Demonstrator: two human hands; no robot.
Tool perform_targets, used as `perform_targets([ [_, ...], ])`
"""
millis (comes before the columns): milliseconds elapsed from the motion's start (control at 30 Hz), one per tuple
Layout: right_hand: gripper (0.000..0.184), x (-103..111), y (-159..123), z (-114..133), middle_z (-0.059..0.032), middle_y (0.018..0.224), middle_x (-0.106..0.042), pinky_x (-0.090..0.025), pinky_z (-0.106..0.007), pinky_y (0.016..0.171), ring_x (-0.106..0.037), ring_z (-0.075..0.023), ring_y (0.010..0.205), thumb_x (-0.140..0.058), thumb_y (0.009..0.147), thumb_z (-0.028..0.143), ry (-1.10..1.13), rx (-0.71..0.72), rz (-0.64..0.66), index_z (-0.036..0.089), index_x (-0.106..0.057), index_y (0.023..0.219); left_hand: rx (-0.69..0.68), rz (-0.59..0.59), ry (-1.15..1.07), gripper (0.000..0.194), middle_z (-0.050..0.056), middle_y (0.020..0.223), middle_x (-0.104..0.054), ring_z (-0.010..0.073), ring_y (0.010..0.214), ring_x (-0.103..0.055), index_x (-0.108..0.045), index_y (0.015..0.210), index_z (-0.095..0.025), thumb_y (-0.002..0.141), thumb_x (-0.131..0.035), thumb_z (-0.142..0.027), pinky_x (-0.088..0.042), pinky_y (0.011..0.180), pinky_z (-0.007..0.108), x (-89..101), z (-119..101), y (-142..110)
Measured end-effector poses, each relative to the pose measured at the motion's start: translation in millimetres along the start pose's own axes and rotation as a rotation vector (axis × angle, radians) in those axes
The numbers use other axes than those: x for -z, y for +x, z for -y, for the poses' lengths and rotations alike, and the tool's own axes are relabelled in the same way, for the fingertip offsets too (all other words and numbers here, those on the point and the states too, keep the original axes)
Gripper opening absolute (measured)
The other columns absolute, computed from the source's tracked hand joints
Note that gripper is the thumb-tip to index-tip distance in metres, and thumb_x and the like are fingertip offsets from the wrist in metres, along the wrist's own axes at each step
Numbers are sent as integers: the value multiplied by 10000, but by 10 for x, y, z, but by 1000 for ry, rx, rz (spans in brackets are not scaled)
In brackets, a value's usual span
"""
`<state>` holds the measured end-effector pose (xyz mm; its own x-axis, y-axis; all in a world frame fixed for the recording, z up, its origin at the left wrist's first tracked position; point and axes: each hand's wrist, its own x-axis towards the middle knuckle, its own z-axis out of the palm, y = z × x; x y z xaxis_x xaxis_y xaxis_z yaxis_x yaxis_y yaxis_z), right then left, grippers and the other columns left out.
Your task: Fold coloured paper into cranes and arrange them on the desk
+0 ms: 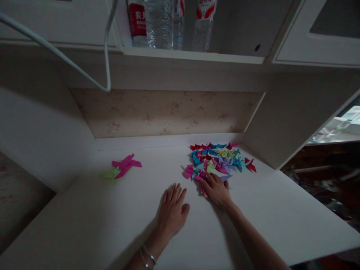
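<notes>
My left hand lies palm down on the white tabletop, fingers stretched out, holding nothing. A silver bangle is on that wrist. My right hand rests at the front of a cluster of colourful folded paper pieces that look like origami cranes. Its fingers are spread and touch the paper; what lies under the palm is hidden. A purple paper piece shows just beyond the fingers, and pink paper shows by the thumb. At the left, apart from both hands, lie a magenta paper piece and a light green paper piece.
Above the table, an open shelf holds clear plastic bottles. A white cable hangs at upper left. Panels close in the sides, and flowered wallpaper covers the back.
</notes>
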<state>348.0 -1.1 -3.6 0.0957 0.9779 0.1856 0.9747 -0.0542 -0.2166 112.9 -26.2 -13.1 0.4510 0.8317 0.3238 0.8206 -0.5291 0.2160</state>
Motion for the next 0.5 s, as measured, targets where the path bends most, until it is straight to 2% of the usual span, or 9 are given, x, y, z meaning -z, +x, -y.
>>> perform_targets([
  [100,464,-134,93,435,-114,1369,-476,-181,-636,1019,-370,-325,1279,-400,927,483,119,28,-26,314,-446,1357,39,-19,-6,521,81,1514,-311,296,1385,-262,-389,1405,-240,903,-442,-368,-288,1091,520,16,53,-16],
  [233,360,-360,287,972,-88,1373,-493,-141,-619,1048,-369,-288,1295,-389,960,358,257,225,-12,312,-512,1295,77,-74,-19,580,108,1514,-303,302,1380,-271,-327,1435,-213,884,-473,-321,-278,1087,533,71,171,-16],
  [300,355,-443,407,1222,-77,1359,-514,-136,-611,1061,-386,-267,1291,-362,971,332,367,261,2,298,-521,1287,101,-119,-26,616,132,1496,-334,298,1374,-284,-294,1446,-172,875,-480,-307,-270,1091,528,100,251,4],
  [400,391,-470,566,1539,-73,1311,-555,-243,-505,1081,-450,-219,1247,-310,984,381,636,302,12,247,-553,1258,154,-176,-12,636,174,1481,-346,297,1366,-299,-258,1449,-97,878,-457,-294,-276,1091,519,117,386,40],
  [500,429,-390,661,1716,-63,1280,-575,-352,-372,1049,-500,-173,1200,-286,984,413,826,404,-8,217,-572,1236,185,-181,34,580,199,1444,-397,311,1358,-313,-334,1413,-65,881,-436,-271,-273,1089,528,106,506,54],
])
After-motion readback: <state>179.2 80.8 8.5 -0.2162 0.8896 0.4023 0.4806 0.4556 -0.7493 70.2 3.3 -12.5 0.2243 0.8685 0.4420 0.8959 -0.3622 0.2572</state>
